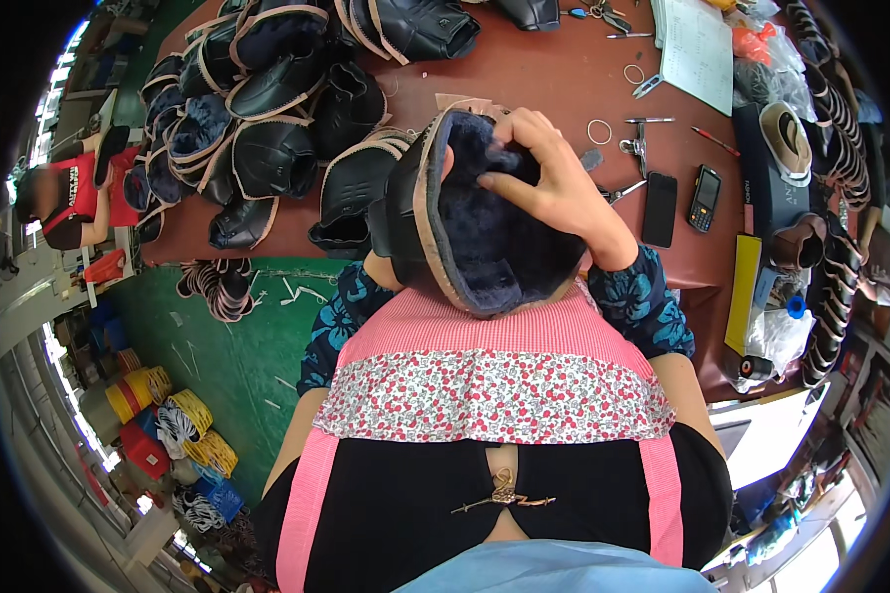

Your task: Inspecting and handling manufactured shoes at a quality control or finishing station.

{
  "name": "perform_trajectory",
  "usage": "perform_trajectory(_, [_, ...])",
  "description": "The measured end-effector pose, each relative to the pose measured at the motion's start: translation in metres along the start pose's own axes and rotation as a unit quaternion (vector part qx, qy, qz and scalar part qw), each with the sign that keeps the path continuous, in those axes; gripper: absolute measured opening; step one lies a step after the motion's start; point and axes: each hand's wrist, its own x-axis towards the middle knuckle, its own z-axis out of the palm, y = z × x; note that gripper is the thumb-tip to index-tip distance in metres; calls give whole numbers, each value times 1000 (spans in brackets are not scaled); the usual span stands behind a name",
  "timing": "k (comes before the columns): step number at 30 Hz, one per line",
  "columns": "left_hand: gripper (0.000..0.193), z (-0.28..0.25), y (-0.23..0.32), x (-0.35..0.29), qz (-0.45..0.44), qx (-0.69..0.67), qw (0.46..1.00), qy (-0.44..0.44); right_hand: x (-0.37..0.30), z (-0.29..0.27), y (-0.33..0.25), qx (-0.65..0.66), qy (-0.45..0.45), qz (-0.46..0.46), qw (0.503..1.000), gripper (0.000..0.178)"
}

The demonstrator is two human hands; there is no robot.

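A black shoe upper (465,252) with dark blue fleece lining is held up in front of my apron, its opening facing me and a tan band around its rim. My right hand (559,188) reaches inside, thumb and fingers closing on a fold of the fleece. Most of my left hand (382,269) is hidden behind the upper's left side; one fingertip shows over the rim, so it grips the upper from outside. Just left of it, more black uppers (351,188) lie on the red-brown table (554,69).
A large heap of lined uppers (277,158) covers the table's left. To the right lie a phone (660,210), a handheld device (703,199), scissors (625,190) and an open notebook (697,49). A person in red (89,193) sits far left.
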Motion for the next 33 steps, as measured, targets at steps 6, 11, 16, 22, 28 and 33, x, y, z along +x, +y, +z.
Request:
perform_trajectory(6, [48,-6,-2,-13,-11,24,999,-24,10,-13,3,94,-61,75,991,46])
perform_trajectory(11, [49,-9,0,-20,-25,28,999,-36,11,-25,-4,138,-117,-24,983,18])
perform_trajectory(16, [50,-10,2,-20,-31,30,998,-41,1,-33,-6,186,-138,-36,972,33])
perform_trajectory(22, [51,-5,1,-16,-38,28,997,-61,-1,-37,-2,118,-96,-53,987,41])
perform_trajectory(28, [52,1,2,-10,-41,26,996,-79,0,-26,4,120,-5,-2,993,31])
perform_trajectory(33, [53,8,1,-1,-52,20,993,-106,-1,-14,18,189,41,58,979,24])
